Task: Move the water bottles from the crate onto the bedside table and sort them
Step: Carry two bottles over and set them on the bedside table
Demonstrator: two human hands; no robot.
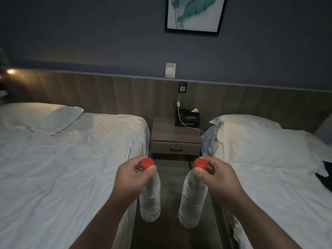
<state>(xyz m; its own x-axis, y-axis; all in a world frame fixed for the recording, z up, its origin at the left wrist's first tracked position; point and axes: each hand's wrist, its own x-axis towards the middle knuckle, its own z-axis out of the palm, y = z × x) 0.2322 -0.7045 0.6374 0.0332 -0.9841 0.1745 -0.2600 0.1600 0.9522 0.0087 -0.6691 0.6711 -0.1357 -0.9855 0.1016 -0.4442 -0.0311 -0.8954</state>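
I hold two clear water bottles with red caps, hanging by their necks over the floor between two beds. My left hand [133,178] grips the neck of the left bottle [150,196]. The right bottle [192,198] hangs from my right hand [215,178], pinched just under the cap. Ahead, against the wooden wall panel, stands the brown bedside table [168,132] with one drawer. No crate is in view.
A black tissue box [187,119] sits at the table's back right, with a white charger cable [190,127] trailing across the top to the right bed. White beds flank the narrow aisle: the left bed [62,168] and the right bed [269,177]. A dark object [326,175] lies at far right.
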